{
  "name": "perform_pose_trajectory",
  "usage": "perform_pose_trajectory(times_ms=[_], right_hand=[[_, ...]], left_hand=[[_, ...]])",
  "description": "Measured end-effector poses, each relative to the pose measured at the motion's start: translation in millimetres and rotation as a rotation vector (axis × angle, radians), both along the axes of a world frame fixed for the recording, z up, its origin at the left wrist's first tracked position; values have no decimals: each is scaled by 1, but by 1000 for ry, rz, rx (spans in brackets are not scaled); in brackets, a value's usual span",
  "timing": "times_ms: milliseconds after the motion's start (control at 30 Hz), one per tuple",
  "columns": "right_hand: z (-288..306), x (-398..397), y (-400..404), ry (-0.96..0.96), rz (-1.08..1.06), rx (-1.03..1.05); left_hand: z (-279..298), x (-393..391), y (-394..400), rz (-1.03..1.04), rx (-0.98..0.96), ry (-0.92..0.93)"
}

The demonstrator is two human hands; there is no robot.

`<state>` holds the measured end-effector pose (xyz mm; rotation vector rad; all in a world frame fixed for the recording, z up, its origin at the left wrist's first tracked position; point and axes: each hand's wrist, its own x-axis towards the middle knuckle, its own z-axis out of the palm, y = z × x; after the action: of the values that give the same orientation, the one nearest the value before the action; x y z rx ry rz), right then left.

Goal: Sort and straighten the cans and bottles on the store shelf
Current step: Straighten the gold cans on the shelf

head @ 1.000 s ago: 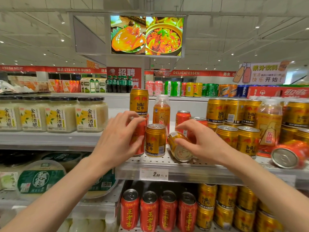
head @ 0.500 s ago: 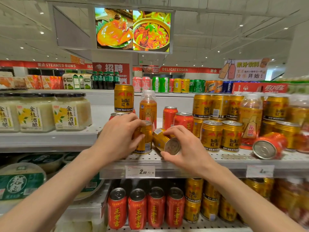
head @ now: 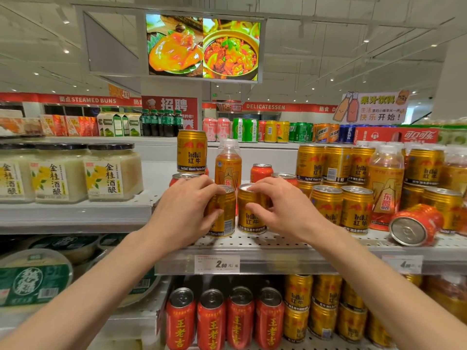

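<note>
Two gold Red Bull cans stand upright side by side at the front of the white perforated shelf (head: 278,245). My left hand (head: 184,213) grips the left gold can (head: 225,218). My right hand (head: 280,208) grips the right gold can (head: 249,221), fingers over its top. Behind them stand an orange bottle (head: 228,164), another gold can (head: 192,151) stacked on a red can, and two more red cans (head: 261,171). A red can (head: 414,224) lies on its side at the right.
Rows of gold cans (head: 341,208) and an orange bottle (head: 385,183) fill the shelf to the right. Glass jars (head: 111,173) stand on the left shelf. Red and gold cans (head: 227,319) line the shelf below. A price tag (head: 217,263) hangs on the shelf edge.
My right hand has turned the gold can from lying tilted to standing upright next to the left can. My left hand has stayed on its can. The camera moved closer.
</note>
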<state>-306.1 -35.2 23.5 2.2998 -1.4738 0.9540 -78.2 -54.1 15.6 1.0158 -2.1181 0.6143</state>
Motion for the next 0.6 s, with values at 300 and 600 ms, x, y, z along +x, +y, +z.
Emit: perform_pose_trajectory(times_ms=[300,600], right_hand=[[2,-7,1,-151,34,-4],[-28,-3,13,-202,77,-35]], left_hand=[[-4,-3,0,1,13,9],[-5,-6,5,28,-6,28]])
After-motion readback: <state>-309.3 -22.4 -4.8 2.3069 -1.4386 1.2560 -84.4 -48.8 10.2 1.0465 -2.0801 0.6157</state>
